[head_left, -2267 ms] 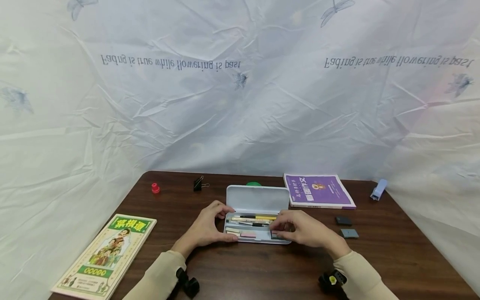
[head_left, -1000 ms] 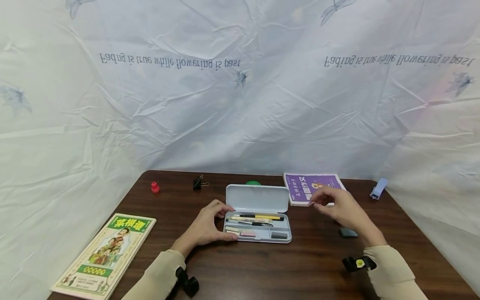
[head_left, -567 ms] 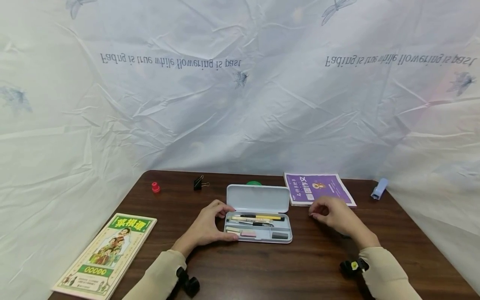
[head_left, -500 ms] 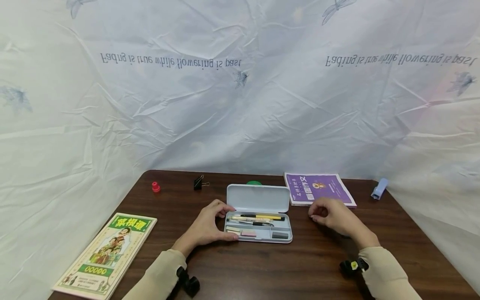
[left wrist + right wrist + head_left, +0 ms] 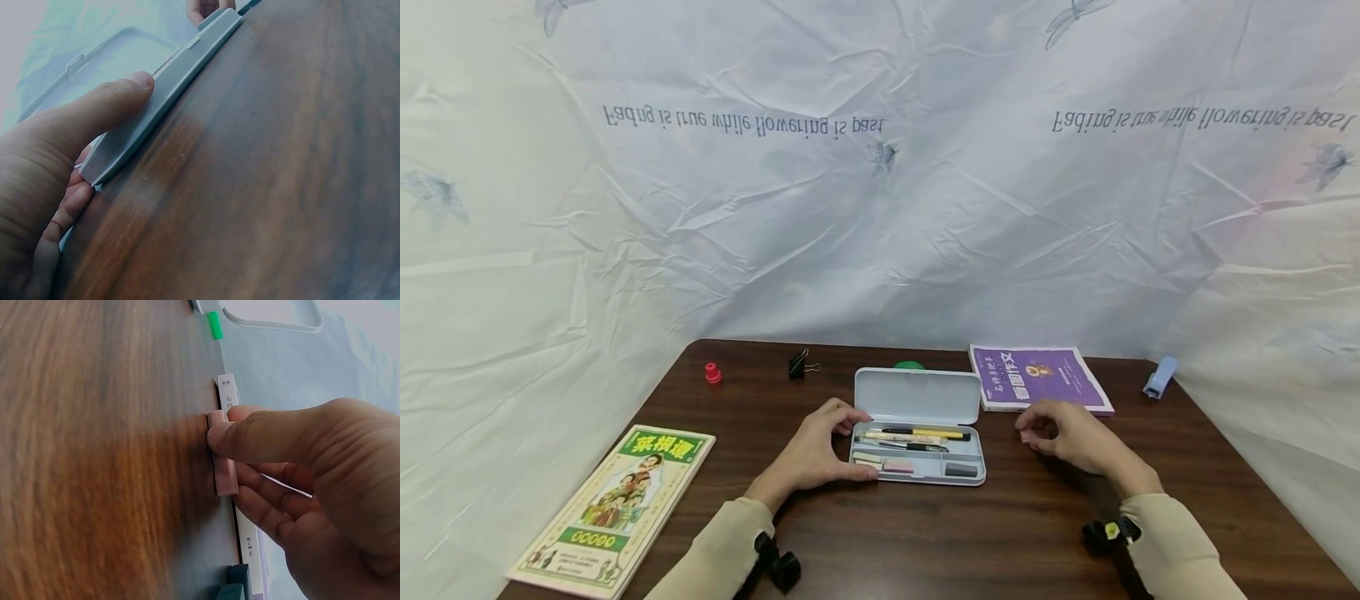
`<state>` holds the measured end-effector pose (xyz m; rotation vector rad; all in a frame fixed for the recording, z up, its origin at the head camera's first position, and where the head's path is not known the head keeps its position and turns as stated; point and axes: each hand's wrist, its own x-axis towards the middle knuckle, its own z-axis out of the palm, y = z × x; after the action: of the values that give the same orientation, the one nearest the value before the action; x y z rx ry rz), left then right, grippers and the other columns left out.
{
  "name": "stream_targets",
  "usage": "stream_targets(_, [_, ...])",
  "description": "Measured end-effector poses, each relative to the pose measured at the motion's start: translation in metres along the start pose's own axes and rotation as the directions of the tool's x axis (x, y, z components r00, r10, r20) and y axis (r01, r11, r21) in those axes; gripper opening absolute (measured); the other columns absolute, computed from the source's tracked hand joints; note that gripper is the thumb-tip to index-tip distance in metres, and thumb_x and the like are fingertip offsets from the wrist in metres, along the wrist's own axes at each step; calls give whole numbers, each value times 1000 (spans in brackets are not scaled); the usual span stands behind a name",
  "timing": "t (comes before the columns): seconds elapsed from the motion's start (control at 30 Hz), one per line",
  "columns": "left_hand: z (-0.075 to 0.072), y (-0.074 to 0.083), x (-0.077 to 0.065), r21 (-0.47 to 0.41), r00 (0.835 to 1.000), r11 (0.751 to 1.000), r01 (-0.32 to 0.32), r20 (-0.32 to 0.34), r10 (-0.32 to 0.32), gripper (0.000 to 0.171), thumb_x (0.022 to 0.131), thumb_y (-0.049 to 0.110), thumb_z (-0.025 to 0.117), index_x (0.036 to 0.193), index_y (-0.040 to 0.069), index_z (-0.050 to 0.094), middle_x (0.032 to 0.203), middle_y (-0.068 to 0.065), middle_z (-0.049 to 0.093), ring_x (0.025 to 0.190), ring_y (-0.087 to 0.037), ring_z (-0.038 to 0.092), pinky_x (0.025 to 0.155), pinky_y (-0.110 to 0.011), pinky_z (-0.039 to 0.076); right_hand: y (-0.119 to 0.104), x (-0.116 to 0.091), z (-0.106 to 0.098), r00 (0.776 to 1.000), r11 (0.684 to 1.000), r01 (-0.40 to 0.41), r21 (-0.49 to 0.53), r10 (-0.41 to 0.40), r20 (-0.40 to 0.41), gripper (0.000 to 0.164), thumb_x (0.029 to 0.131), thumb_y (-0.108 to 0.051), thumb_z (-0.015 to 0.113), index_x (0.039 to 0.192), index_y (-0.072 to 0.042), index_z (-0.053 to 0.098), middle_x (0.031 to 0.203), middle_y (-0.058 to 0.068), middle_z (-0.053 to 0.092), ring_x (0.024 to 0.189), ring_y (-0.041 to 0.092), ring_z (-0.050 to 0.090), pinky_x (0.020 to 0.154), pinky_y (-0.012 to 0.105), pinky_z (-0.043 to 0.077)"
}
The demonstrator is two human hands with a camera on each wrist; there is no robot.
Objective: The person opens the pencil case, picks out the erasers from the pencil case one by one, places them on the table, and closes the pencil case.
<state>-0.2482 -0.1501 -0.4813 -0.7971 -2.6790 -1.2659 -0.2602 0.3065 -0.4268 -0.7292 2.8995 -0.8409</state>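
From where I stand, the person's right grip (image 5: 1067,433) is down at the right of a pale pencil case (image 5: 925,480), well clear of its end. Seen from above, what it has is hidden, but the right wrist view shows thumb and fingertips drawn nearly together on a slim loose pink block (image 5: 226,478), pinched just in front of the spine of a purple book (image 5: 1041,379); whether block and book touch I cannot tell, nor whether the block bears on the surface (image 5: 910,542). Two dark blocks (image 5: 235,584) lie near that wrist. The left grip (image 5: 812,450) spans the case's left end, thumb on the front edge and fingers round the corner, parted only by the case it steadies. The lid (image 5: 917,396) stands raised; pens (image 5: 925,436) lie in the long back compartment, a pink piece (image 5: 898,466) and pale pieces (image 5: 868,461) front left, a dark piece (image 5: 961,470) front right. I take the step in hand to be handling the pink block beside the case, though picking up or putting down I can't say. Either way, the next move seems to call for a level wrist: a firm pinch to lift it past the book's edge, or a gentle release that won't tip it.
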Motion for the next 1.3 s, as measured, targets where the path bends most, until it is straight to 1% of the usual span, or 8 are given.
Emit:
stream_targets(0.2, [1, -1, 0, -8, 1000, 1000, 0, 1, 0, 77, 75, 59, 102, 137, 23, 74, 129, 7, 63, 114, -11, 63, 104, -34, 59, -2, 1, 0, 1000, 1000, 8, -14, -8, -20, 15, 98, -11, 87, 112, -13, 82, 104, -5, 77, 97, 14, 70, 86, 40, 61])
stream_targets(0.4, [1, 0, -1, -11, 1000, 1000, 6, 4, -6, 77, 75, 59, 102, 137, 22, 74, 129, 6, 64, 114, -12, 63, 104, -36, 59, -17, 1, -7, 988, 999, 30, -12, -32, -151, 31, 97, -11, 88, 127, -10, 80, 120, 6, 79, 109, 26, 75, 96, 55, 62])
stream_targets(0.57, [0, 1, -2, -6, 1000, 1000, 3, 2, -3, 76, 76, 58, 102, 137, 21, 75, 129, 4, 64, 114, -13, 63, 104, -38, 59, -35, 1, -12, 966, 992, 119, 43, -106, -237, 38, 97, -8, 88, 134, -11, 77, 126, 8, 77, 109, 29, 77, 94, 49, 65])
stream_targets(0.73, [-1, 1, -2, -14, 1000, 1000, 7, 4, -7, 77, 75, 58, 102, 137, 21, 75, 129, 5, 64, 114, -12, 63, 104, -36, 59, -56, 3, -13, 947, 974, 207, 88, -177, -267, 41, 97, -9, 89, 136, -12, 77, 126, 7, 77, 110, 24, 76, 96, 39, 65])
stream_targets(0.9, [-2, 2, -2, -21, 1000, 1000, 16, 14, -16, 78, 75, 58, 103, 137, 21, 75, 130, 5, 64, 114, -12, 62, 105, -35, 58, -73, 5, -7, 938, 953, 273, 131, -233, -255, 40, 96, -7, 89, 135, -9, 76, 121, 0, 77, 106, 20, 75, 93, 34, 65])
stream_targets(1.03, [-2, 3, -1, -17, 1000, 1000, 12, 11, -11, 77, 75, 57, 103, 137, 20, 75, 129, 4, 64, 114, -13, 63, 105, -36, 59, -80, 7, 0, 941, 932, 304, 195, -262, -217, 40, 95, -3, 89, 133, -4, 76, 118, 5, 79, 102, 20, 76, 90, 31, 65])
stream_targets(1.13, [-2, 3, 0, -16, 1000, 1000, 3, 7, -3, 77, 75, 58, 102, 137, 19, 75, 129, 3, 64, 114, -14, 63, 104, -38, 59, -83, 8, 8, 950, 921, 302, 246, -270, -156, 37, 96, -4, 88, 131, -3, 76, 117, 11, 79, 100, 18, 76, 88, 31, 65])
stream_targets(1.3, [-1, 3, 1, -13, 1000, 1000, -8, -1, 8, 76, 76, 57, 102, 136, 20, 75, 128, 3, 64, 114, -15, 63, 104, -38, 59, -86, 10, 23, 958, 920, 280, 273, -286, -20, 30, 99, -9, 87, 127, -5, 77, 113, 10, 78, 96, 11, 72, 84, 32, 65])
